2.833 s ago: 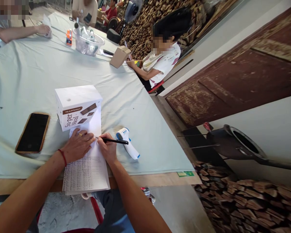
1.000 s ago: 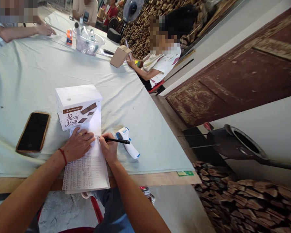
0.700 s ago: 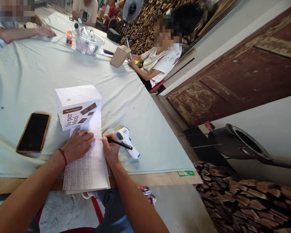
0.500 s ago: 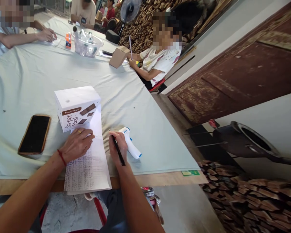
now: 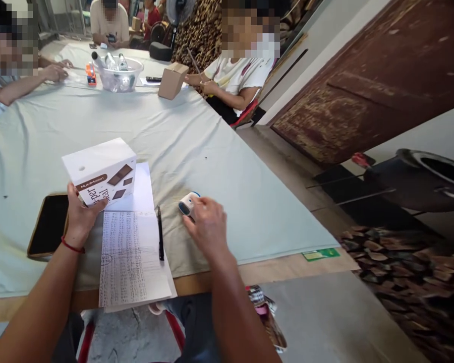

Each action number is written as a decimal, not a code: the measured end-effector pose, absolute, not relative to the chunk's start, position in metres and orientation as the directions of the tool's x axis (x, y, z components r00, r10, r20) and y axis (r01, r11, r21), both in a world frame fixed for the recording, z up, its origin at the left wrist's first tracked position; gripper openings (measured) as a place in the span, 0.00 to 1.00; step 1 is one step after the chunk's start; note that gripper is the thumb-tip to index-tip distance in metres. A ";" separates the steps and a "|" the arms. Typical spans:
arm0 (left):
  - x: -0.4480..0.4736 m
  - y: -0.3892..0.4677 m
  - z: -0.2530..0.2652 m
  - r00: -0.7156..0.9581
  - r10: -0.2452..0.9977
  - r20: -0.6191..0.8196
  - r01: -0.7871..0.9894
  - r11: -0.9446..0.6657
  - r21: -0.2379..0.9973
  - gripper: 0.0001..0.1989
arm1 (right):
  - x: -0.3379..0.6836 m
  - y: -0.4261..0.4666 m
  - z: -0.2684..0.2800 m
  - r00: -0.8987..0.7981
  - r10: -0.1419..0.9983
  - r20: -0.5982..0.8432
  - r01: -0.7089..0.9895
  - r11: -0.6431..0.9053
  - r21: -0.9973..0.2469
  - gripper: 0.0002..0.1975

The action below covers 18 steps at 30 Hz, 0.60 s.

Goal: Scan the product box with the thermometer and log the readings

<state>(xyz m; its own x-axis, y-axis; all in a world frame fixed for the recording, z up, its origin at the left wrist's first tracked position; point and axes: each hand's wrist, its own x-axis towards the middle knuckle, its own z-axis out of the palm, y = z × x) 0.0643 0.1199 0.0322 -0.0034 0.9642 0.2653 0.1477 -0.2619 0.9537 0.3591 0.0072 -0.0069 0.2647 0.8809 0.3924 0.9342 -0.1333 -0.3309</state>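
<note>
My left hand [image 5: 83, 214] grips the near lower edge of a white box [image 5: 102, 156] printed "NutriMotion", thumb along its front face. The box looks tilted over the top of the written papers [image 5: 126, 257]. On the right edge of those papers lies a black pen [image 5: 160, 232], touched by neither hand. My right hand [image 5: 209, 222] is closed round a white and blue infrared thermometer [image 5: 187, 203]. Only the thermometer's head shows; its handle is hidden under my fingers. A phone [image 5: 49, 224] lies left of my left hand, partly covered by it.
Farther off on the cloth-covered table [image 5: 166, 136] stand a clear basin [image 5: 121, 80] of bottles, an orange tape dispenser [image 5: 91, 74] and a cardboard box [image 5: 173, 80]. Several people sit around the table. A green card [image 5: 321, 254] lies at the near right edge.
The pen has left my right hand and lies on the papers. That hand has moved onto the thermometer. My left hand has gone from the papers to the white box, which is now tilted.
</note>
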 end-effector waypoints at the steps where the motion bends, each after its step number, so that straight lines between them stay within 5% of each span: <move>1: 0.065 0.121 0.034 0.007 0.977 0.213 0.084 -0.212 0.974 0.36 | 0.369 0.004 -0.007 0.346 0.869 0.353 0.915 -0.229 -0.334 0.24; 5: 0.067 0.120 0.038 -0.074 0.979 0.189 0.092 -0.182 0.979 0.33 | 0.391 0.000 -0.015 0.429 0.891 0.146 0.847 -0.341 -0.407 0.17; 9: 0.065 0.115 0.037 -0.244 0.940 0.239 0.213 -0.188 0.959 0.33 | 0.377 0.008 -0.004 0.505 0.850 0.153 0.678 -0.280 -0.679 0.17; 13: 0.062 0.112 0.035 -0.287 0.913 0.289 0.156 -0.253 0.955 0.28 | 0.335 0.012 0.033 0.529 0.843 0.098 0.198 -0.010 -0.980 0.20; 18: 0.067 0.105 0.037 -0.153 0.985 0.076 -0.017 -0.079 0.997 0.32 | 0.276 0.001 0.064 0.309 0.950 -0.029 -0.236 0.047 -0.971 0.14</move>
<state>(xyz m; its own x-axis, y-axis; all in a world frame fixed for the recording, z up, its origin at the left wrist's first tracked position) 0.0673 0.1054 0.0371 -0.1527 0.9854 0.0758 -0.0172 -0.0793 0.9967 0.2765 0.0014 0.0643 0.3094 0.9505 -0.0290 -0.2363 0.0473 -0.9705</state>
